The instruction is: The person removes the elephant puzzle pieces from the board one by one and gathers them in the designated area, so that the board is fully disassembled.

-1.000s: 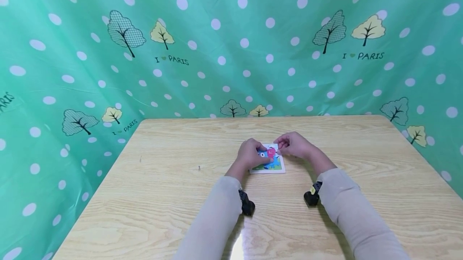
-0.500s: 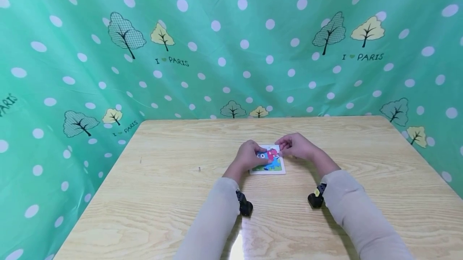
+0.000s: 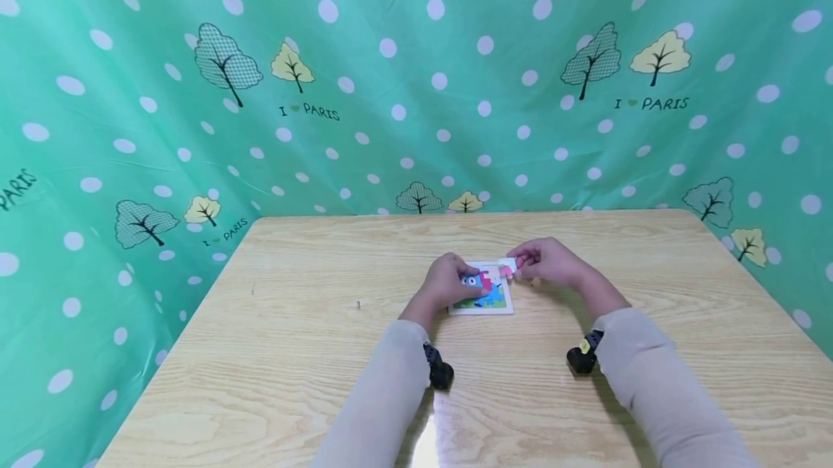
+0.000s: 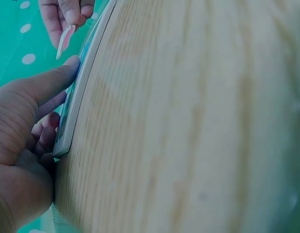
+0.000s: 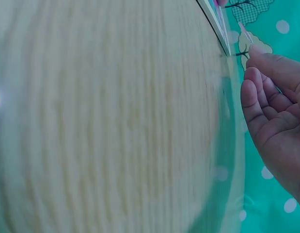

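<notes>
A small square jigsaw puzzle (image 3: 496, 301) with a white border and a blue cartoon figure lies flat on the table. My left hand (image 3: 445, 281) holds its left side, the thumb (image 4: 57, 77) laid across the face and the other fingers curled on the far side. Between thumb and fingertips, my right hand (image 3: 553, 263) pinches a white and pink puzzle piece (image 3: 507, 267) at the puzzle's upper right corner. In the left wrist view this piece (image 4: 66, 41) is tilted and apart from the board. A pale patch shows in the picture beside it. The left hand hides part of the puzzle.
The wooden table (image 3: 293, 367) spreads out around the puzzle. A green dotted curtain (image 3: 364, 92) with printed trees hangs behind and at both sides. A tiny dark mark (image 3: 358, 304) sits on the table at the left. Each wrist wears a black camera (image 3: 440, 370).
The right hand has moved slightly right, and the pinched puzzle piece has come away from the upper right of the picture. The left hand has stayed almost still on the puzzle.
</notes>
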Tool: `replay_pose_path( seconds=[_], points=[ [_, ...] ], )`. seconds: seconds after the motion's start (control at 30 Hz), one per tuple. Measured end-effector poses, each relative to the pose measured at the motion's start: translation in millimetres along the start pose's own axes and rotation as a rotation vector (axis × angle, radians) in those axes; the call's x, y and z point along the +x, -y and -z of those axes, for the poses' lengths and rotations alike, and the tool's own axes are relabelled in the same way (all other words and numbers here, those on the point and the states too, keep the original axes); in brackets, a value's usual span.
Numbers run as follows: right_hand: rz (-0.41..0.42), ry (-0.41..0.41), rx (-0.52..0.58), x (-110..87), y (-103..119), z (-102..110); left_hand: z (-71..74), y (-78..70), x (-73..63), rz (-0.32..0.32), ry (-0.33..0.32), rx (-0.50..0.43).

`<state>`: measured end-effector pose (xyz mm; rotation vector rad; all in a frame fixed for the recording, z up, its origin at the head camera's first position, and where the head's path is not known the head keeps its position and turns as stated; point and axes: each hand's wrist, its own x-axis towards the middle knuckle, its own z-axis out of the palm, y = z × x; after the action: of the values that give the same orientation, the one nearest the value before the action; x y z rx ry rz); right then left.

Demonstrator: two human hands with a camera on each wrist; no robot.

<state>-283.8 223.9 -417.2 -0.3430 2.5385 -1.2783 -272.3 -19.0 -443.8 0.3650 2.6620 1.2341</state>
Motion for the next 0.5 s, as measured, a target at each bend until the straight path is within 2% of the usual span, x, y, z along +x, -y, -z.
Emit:
replay_pose_path(
  seconds=[0.5],
  points=[
    [0.008,-0.048,0.014,-3.2,-13,16,-1.4,2.3,0.4,0.009,0.002,0.003]
  ],
)
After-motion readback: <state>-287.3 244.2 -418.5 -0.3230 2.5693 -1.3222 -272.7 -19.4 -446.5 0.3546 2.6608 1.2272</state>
